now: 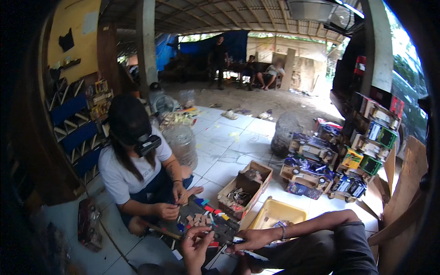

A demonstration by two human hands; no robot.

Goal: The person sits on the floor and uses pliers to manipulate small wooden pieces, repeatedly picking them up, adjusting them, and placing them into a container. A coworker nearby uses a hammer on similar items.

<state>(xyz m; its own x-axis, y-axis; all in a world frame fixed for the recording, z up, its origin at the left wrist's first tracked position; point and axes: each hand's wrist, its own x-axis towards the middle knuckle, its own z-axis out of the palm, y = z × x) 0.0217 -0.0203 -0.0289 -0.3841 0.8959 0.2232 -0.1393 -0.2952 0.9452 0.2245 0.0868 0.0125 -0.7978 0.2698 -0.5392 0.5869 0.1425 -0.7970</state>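
Observation:
My left hand (197, 246) is raised in front of me with its thumb and fingers brought together in a pinch. Whatever lies between those fingertips is too small to make out. Just to its right, my right hand (256, 238), a bracelet on its wrist, is closed round a small tool with a bright, pale end (238, 239); its kind is not clear. Beyond both hands, a dark mat (224, 236) bears several small tan blocks (198, 220) and red, blue and yellow pieces (209, 208).
A co-worker in a white shirt (133, 178) sits at the left, hands together over the mat. A wooden box (261, 190) and a yellow tub (298, 211) stand ahead. Wooden toy trucks (309, 172) are stacked at right; a toy vehicle (89, 224) lies far left.

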